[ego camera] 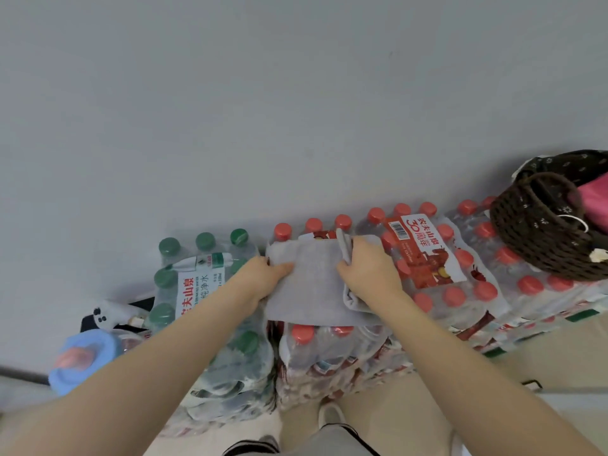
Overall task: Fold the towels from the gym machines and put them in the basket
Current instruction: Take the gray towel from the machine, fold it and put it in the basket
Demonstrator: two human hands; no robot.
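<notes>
A grey towel (314, 281) lies partly folded on top of shrink-wrapped packs of red-capped water bottles (437, 258). My left hand (263, 278) holds the towel's left edge, thumb on top of the cloth. My right hand (368, 271) grips the right part, where the fabric is bunched and turned over under my fingers. The dark brown wicker basket (539, 232) stands on the bottle packs at the far right, with pink cloth (595, 199) showing inside it.
A pack of green-capped bottles (204, 281) sits left of the towel. A blue-lidded container (85, 357) and a small white plush (108, 314) lie lower left. A plain grey wall rises directly behind the packs. My shoe (330, 414) is on the pale floor below.
</notes>
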